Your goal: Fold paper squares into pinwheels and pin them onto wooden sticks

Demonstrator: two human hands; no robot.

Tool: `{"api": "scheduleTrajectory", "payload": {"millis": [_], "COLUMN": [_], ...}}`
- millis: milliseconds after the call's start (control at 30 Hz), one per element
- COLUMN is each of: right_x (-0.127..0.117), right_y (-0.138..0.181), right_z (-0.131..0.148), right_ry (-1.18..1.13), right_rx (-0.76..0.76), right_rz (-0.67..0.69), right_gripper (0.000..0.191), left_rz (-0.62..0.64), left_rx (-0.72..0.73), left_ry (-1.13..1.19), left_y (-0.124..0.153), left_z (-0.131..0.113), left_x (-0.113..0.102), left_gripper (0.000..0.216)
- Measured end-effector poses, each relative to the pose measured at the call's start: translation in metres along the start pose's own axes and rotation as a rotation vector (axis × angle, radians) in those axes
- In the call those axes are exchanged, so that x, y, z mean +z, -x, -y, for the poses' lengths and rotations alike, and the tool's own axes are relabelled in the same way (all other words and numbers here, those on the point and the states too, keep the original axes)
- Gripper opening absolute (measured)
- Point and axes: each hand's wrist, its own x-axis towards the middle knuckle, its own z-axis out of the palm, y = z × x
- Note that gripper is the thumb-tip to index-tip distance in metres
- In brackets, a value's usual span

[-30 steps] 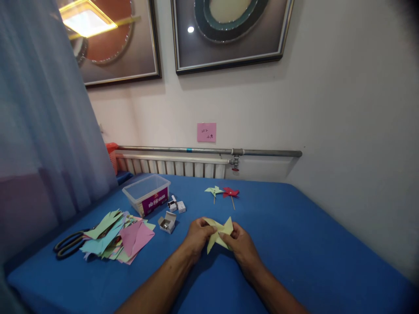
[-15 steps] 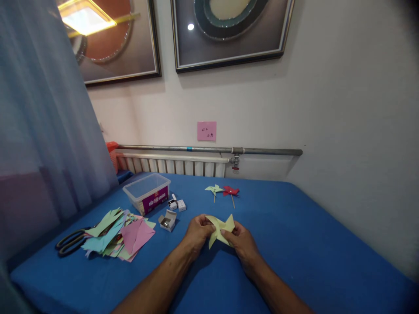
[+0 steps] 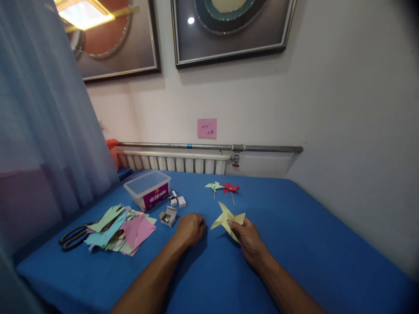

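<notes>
A pale yellow paper pinwheel (image 3: 225,219) is pinched at its centre by my right hand (image 3: 250,240), the thumb over the middle and the fingers behind. Its blades point outward above the blue cloth. My left hand (image 3: 191,230) is apart from it, low over the cloth to the left, with fingers curled in; whatever they may hold is hidden. Just left of that hand stands an open small white box (image 3: 168,216) with shiny little metal pieces inside. Farther back lie a light green pinwheel (image 3: 214,186) and a red pinwheel (image 3: 231,188), each on a thin stick.
Coloured paper pieces (image 3: 139,231) lie heaped at the left, partly over black-handled scissors (image 3: 73,237). Behind them stands a clear plastic tub (image 3: 131,187) with a purple label. Two more small boxes (image 3: 182,202) sit beside it. A wall with a pipe (image 3: 268,148) closes off the back.
My left hand has let go of the yellow pinwheel, moved left and curled its fingers. My right hand has kept the pinwheel and turned it, lifting it slightly.
</notes>
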Motion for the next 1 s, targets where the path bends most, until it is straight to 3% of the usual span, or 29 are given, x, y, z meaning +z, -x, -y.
{"api": "scheduleTrajectory", "payload": {"millis": [233,500,833,933,1000], "right_x": [0.001,-0.003,-0.006,-0.009,-0.011], "right_y": [0.003,-0.002,0.0,-0.007,-0.015], "right_z": [0.0,-0.005,-0.01,-0.018,-0.025], "right_ry": [0.056,0.083,0.19,0.205,0.23], "right_rx": [0.003,0.006,-0.067,-0.079,-0.089], "right_rz": [0.012,0.018,0.026,0.028,-0.005], "right_gripper": [0.037,0.037,0.043,0.045,0.046], "left_rz": [-0.04,-0.084,-0.255,-0.348,-0.401], "left_rx": [0.036,-0.22,-0.104,-0.105,-0.116], "left_ry": [0.045,0.043,0.04,0.043,-0.036], "left_y": [0.005,0.001,0.002,-0.001,-0.007], "left_z": [0.005,0.018,0.011,0.014,0.023], "left_x": [-0.004,-0.014,-0.004,-0.016,-0.038], "left_gripper": [0.014,0.013,0.013,0.017,0.023]}}
